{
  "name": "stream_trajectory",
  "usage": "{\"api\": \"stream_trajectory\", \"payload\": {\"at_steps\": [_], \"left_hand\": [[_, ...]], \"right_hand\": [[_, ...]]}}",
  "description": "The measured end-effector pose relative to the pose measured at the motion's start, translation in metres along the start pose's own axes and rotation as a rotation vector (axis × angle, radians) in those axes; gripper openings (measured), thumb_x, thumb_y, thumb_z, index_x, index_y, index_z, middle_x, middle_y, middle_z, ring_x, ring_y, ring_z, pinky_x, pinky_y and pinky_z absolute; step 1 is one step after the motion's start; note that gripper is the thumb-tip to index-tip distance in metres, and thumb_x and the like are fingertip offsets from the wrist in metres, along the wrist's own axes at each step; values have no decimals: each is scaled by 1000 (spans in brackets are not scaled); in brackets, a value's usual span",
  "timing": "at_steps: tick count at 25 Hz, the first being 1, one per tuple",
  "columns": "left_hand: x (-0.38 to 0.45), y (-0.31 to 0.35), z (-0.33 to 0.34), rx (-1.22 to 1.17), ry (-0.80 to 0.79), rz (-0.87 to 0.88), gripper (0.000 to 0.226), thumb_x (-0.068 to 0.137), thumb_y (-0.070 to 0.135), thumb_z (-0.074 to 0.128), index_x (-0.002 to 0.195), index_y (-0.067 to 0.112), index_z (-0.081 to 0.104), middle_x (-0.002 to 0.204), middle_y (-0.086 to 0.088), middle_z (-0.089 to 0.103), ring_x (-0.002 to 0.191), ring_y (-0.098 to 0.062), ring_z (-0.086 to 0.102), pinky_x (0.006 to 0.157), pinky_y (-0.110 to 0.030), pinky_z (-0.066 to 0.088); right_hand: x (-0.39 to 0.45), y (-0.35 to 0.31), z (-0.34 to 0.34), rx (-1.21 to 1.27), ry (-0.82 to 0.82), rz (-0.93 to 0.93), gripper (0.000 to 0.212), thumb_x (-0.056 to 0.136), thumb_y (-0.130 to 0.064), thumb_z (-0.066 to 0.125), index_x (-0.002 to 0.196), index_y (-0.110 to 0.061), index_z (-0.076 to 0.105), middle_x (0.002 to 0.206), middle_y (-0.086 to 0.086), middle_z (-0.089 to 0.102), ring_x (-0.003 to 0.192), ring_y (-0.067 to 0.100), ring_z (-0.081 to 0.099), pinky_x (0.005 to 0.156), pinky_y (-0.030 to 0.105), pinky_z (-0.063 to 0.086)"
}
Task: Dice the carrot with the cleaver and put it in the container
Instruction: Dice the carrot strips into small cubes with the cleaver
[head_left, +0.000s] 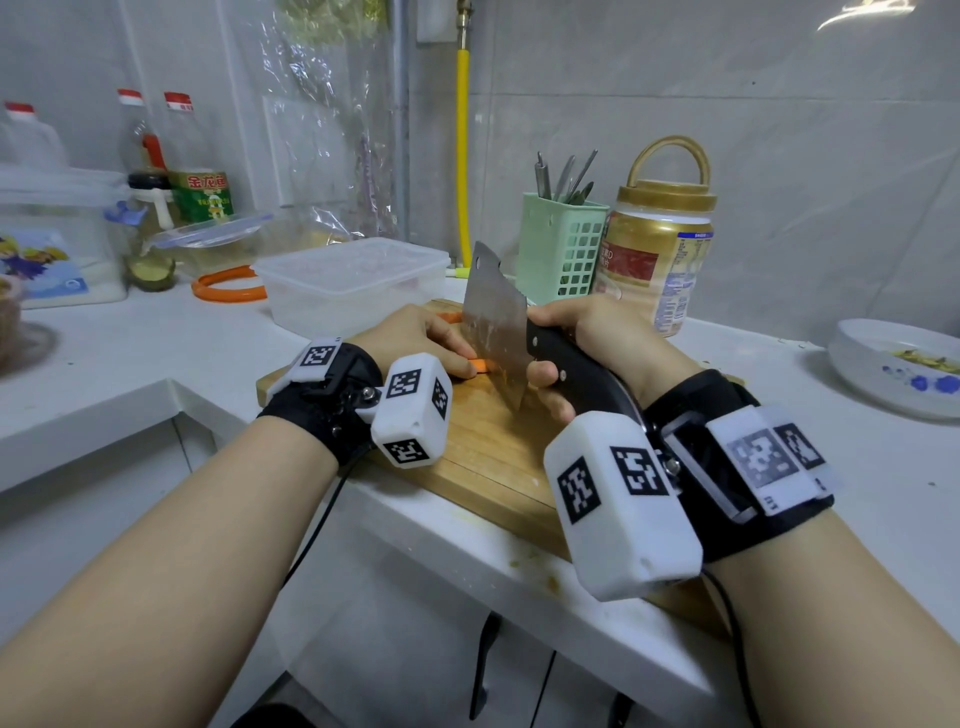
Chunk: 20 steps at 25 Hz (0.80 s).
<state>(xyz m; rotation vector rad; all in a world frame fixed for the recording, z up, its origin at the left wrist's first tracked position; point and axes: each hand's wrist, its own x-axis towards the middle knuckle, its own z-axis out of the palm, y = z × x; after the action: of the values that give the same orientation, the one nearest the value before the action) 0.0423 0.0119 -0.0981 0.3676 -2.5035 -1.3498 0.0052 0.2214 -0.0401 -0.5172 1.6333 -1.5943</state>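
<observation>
Carrot (480, 366) is what we are cutting, and only a short orange stub of it shows, lying on the wooden board (483, 452) at the near edge of the table (883, 467), mostly hidden under our left hand (415, 338). That hand lies on top of it, fingers curled down to pin it, fingertips just beside the blade. Our right hand (582, 348) wraps the black handle of the cleaver (496, 325), which stands nearly upright with its edge down at the exposed end of the carrot; we cannot tell whether it has bitten in yet. To do this cut well, we judge we should keep the left fingertips tucked back with the knuckles guiding the flat of the blade, bring the cleaver straight down, and move the holding hand back a little after each slice so the pieces come out even. A rounded stub can roll, so firm downward pressure matters. Just beyond the board sits the clear plastic container (353, 280), open at the top and near enough to take the dice, with a green utensil basket (561, 249) farther right.
</observation>
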Motion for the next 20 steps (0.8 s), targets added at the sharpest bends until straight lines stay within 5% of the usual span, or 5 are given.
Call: {"api": "stream_trajectory", "payload": {"at_steps": [6,13,17,20], "left_hand": [[4,-2,0,-4,-15,1,8,78,7,78,85,4,76,104,-7,72,88,8,58,64,4,41],[3,-3,0,-1,-14,37,7,76,6,79,82,10,76,101,-8,73,89,7,56,65,6,39],[5,-7,-1,21,-7,36,14,73,12,83,85,10,77,76,9,71,107,-4,59,70,3,41],[3,-5,0,13,30,35,14,71,12,84,81,9,74,59,15,65,74,8,62,64,-4,42]], "right_hand": [[12,-9,0,7,9,19,11,100,-17,43,94,-9,38,37,4,43,26,15,36,37,11,35],[26,5,3,-4,-5,9,13,100,-21,42,106,-10,39,47,4,40,29,15,37,33,15,34],[19,10,-7,30,-52,27,20,101,-28,38,97,-9,41,43,4,39,26,18,38,34,12,33],[18,12,-11,14,-72,40,22,100,-31,37,98,-9,40,43,5,39,27,20,39,35,13,33]]}}
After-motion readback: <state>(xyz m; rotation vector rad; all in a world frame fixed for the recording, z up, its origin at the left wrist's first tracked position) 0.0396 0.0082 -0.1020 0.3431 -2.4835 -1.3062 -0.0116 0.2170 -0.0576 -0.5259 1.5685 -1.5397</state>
